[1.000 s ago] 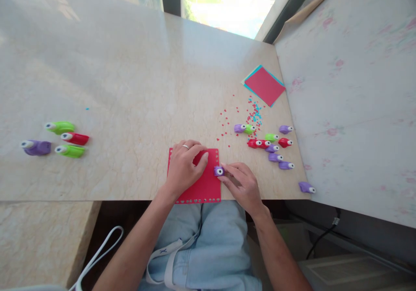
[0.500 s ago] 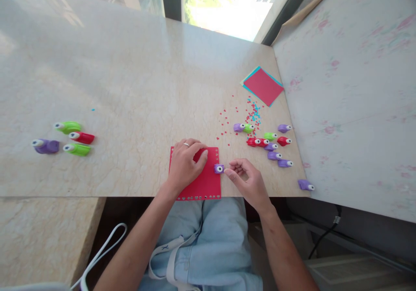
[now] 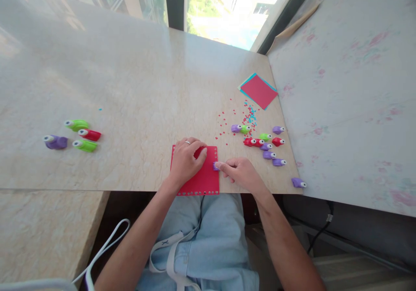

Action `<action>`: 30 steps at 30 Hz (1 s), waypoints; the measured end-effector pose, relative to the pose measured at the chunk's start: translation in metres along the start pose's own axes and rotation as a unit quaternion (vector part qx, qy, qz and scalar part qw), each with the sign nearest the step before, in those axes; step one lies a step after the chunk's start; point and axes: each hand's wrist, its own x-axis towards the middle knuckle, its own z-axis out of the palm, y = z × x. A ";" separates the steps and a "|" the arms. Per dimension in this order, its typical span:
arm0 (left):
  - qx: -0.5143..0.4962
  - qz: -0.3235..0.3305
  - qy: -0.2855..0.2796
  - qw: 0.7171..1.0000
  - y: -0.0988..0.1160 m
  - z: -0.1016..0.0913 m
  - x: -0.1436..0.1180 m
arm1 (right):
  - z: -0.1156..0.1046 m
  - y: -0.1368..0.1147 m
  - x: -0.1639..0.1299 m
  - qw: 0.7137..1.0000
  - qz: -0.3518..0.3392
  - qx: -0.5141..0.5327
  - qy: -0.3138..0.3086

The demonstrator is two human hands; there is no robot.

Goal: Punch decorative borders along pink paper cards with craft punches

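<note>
A sheet of red paper [image 3: 208,179] with small shapes punched along its edges lies at the front edge of the tabletop. My left hand [image 3: 187,161] rests on it, a ring on one finger, the fingers spread and the thumb apart, pressing the sheet down. A small purple craft punch [image 3: 215,166] sits on the right edge of the paper. The thumb of my right hand [image 3: 240,171] lies on the punch's white button, and the other fingers curl beneath. That hand partly covers the punch.
Several purple, green and red craft punches [image 3: 278,163] stand to the right, near red and blue confetti [image 3: 250,115] and stacked coloured paper [image 3: 260,92]. More punches [image 3: 85,145] stand at the left. A floral wall [image 3: 341,109] bounds the right side.
My right hand has moved left onto the purple punch, its thumb now on the button. My left hand stays on the paper. The whole view has shifted slightly.
</note>
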 end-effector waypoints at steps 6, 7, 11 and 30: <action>-0.001 0.007 -0.002 1.000 0.000 0.001 0.001 | -0.004 -0.007 0.004 0.998 0.000 -0.052 -0.037; -0.002 0.007 -0.004 1.000 0.000 0.001 0.001 | -0.005 -0.007 0.005 0.997 0.001 -0.055 -0.045; 0.001 0.004 -0.006 1.000 -0.001 0.002 0.000 | -0.009 -0.009 0.010 0.995 -0.003 -0.065 -0.070; 0.004 0.017 0.003 1.000 -0.003 0.002 -0.001 | -0.022 -0.022 0.020 0.977 0.021 -0.152 -0.146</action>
